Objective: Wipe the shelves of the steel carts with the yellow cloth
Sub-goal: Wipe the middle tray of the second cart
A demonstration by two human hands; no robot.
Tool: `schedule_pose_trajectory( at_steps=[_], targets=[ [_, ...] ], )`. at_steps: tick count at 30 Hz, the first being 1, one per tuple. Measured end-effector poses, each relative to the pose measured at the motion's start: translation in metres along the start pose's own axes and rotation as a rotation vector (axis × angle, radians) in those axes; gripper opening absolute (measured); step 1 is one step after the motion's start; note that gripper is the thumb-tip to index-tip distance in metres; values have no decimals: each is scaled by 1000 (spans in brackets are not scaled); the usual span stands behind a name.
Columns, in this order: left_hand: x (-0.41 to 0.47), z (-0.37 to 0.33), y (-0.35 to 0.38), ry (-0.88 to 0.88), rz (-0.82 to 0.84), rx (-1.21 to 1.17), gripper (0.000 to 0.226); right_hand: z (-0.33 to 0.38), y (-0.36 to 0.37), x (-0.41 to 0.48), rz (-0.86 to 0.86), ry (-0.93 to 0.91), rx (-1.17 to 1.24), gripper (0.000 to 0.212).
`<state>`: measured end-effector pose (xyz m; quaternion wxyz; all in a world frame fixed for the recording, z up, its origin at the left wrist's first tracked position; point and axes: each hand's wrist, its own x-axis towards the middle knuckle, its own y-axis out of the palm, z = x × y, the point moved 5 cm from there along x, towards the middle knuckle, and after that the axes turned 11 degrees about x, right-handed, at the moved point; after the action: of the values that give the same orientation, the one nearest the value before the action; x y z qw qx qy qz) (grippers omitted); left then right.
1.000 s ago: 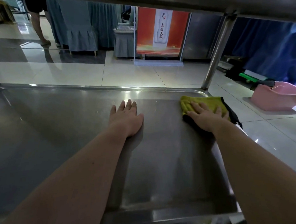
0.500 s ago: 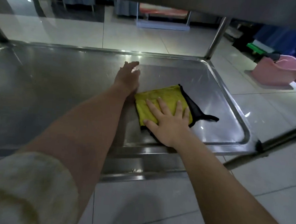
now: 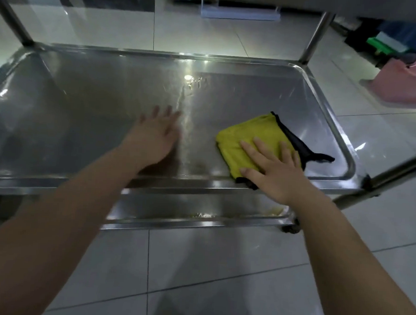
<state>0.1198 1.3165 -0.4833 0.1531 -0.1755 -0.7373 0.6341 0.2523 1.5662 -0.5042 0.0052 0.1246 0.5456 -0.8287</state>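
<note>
Near the shelf's (image 3: 253,92) front right corner, the right hand (image 3: 277,171) presses flat, fingers spread, on the folded cloth (image 3: 249,140), gripping nothing. A second ago the cloth was at the far right corner; it has since been dragged to the front edge. The left hand (image 3: 152,140) rests open and flat mid-shelf, blurred. That stroke looks finished, so the shelf's left half probably remains to be wiped.

You see a glossy, streaked steel shelf (image 3: 108,99), a soft matt yellow cloth (image 3: 246,140) near its right front corner, glossy floor tiles (image 3: 220,266).
</note>
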Motion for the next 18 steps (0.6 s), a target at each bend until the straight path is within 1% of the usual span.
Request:
schedule_pose_trajectory(
  at_steps=[3,5,7,9,11,15,17,18],
  targets=[
    [-21,63,-1,-105,-9,127,52,-20,-9,-7,34,46,84,63],
    [-28,80,4,-113,23,178,53,-17,-14,-3,-37,60,143,65],
    [-31,82,8,-103,8,190,54,-3,-14,7,-115,66,69,64],
    [-32,82,8,-104,-29,194,54,16,-5,19,-100,122,-50,67],
    [-33,82,8,-105,-51,204,54,49,11,30,-67,147,-90,72],
    [-34,83,7,-97,-76,174,53,168,63,34,-71,-22,-74,72],
    [-35,86,3,-118,-69,78,64,211,83,30,-72,-58,-57,71],
    [-35,89,2,-127,-65,44,67,218,86,32,-68,-51,-49,71]
  ],
)
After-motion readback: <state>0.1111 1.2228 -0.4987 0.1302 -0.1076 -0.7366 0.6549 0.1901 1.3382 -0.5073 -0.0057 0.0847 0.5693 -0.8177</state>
